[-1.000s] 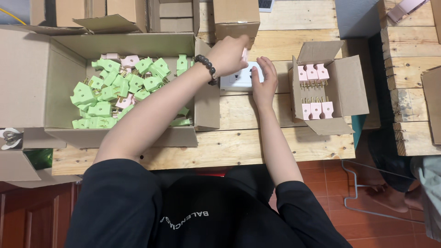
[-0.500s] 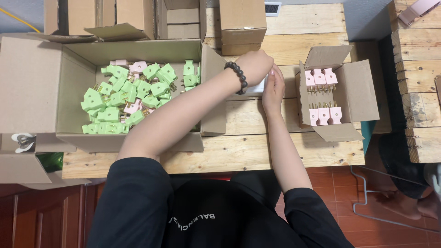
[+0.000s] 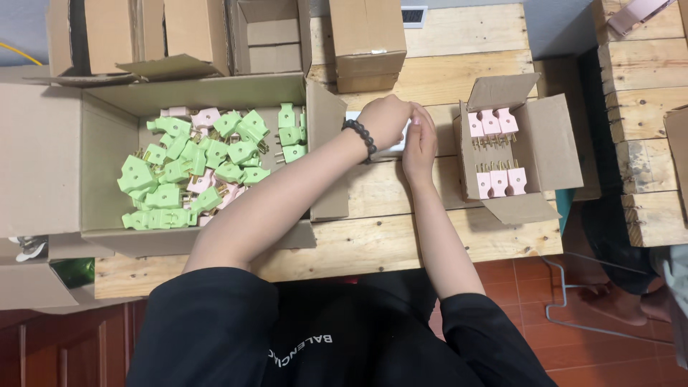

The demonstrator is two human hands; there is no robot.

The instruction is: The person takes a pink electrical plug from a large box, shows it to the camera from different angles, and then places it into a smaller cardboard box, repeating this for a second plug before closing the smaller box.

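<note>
**Six pink plugs boxed, a large carton of loose plugs left**

Both hands met over the wooden bench [image 3: 373, 247], just beyond the person's black sleeves. The left hand [image 3: 385, 120], a dark bead bracelet [image 3: 360, 140] at its wrist, lay curled over a small white object [image 3: 355, 115] on the bench, with the right hand [image 3: 421, 140] pressed against it from the other side. Only a white edge showed beside the left knuckles and a sliver between the two hands. The fingers of both hands were closed down around it, though whether they pinched it or merely covered it could not be told, nor what the object was.

Just to the right of the hands stood a small open cardboard box [image 3: 555, 140] holding six pink plugs [image 3: 491, 123] in two neat rows of three, prongs showing; room remained in it, so the packing looked only partly done. To the left of the hands sat a large open carton [image 3: 104, 147] filled with a loose heap of green plugs [image 3: 179, 175] and a few pink ones mixed in, apparently unsorted as yet.

Beyond the hands, further cardboard boxes [image 3: 369, 39], some open and some closed, lined the far edge of the bench.
</note>
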